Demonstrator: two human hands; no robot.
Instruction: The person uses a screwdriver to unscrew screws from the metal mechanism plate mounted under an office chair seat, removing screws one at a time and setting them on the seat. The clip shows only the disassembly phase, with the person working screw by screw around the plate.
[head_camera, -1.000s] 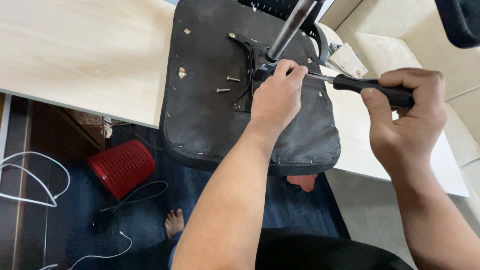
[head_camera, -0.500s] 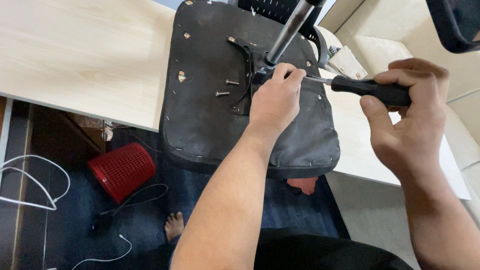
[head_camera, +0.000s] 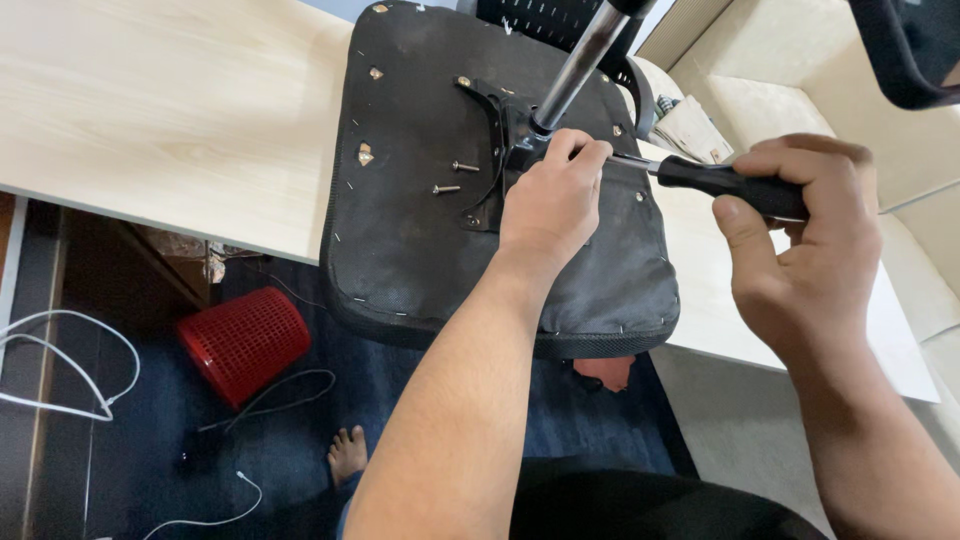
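A black office-chair seat (head_camera: 420, 250) lies upside down on a light wooden table (head_camera: 170, 110). A chrome gas-lift column (head_camera: 578, 65) rises from its black metal mounting plate (head_camera: 490, 130). My left hand (head_camera: 555, 200) rests on the plate beside the column base, fingers pinched at the screwdriver's tip. My right hand (head_camera: 800, 250) grips the black handle of the screwdriver (head_camera: 730, 185), which points left toward the plate. Two loose screws (head_camera: 455, 177) lie on the seat's underside, left of the plate.
A red mesh basket (head_camera: 243, 340) lies on its side on the dark blue floor below the table. White cables (head_camera: 60, 370) trail at the left. A bare foot (head_camera: 347, 452) shows below. A beige sofa (head_camera: 790, 90) stands at the upper right.
Both hands stay at the plate and on the screwdriver. My right hand has turned slightly on the handle; the view has shifted a little.
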